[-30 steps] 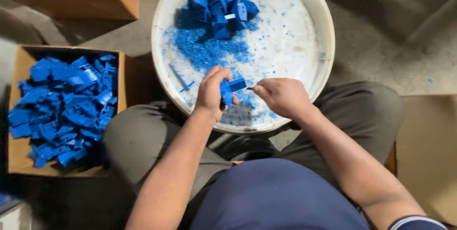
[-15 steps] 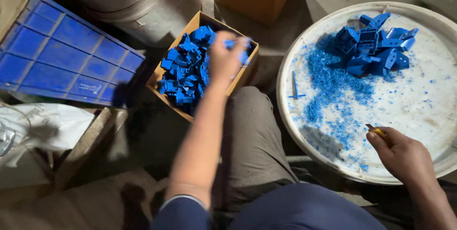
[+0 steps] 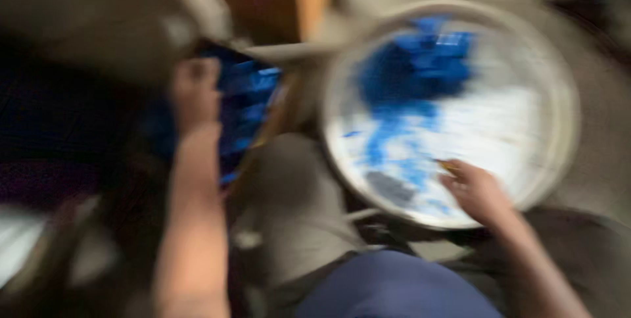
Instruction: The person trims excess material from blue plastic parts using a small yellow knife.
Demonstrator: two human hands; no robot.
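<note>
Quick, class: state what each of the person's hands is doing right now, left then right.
Left hand: over the box of blue parts; too blurred to tell its grip.
Right hand: closed on a small thin tool, at the round tray.

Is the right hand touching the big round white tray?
Cannot tell. In the blurred head view the right hand overlaps the round white tray near its rim, but contact is not plain.

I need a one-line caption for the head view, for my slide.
Blurred: left hand over cardboard box of blue plastic parts; right hand, holding a small tool, on round white tray.
</note>
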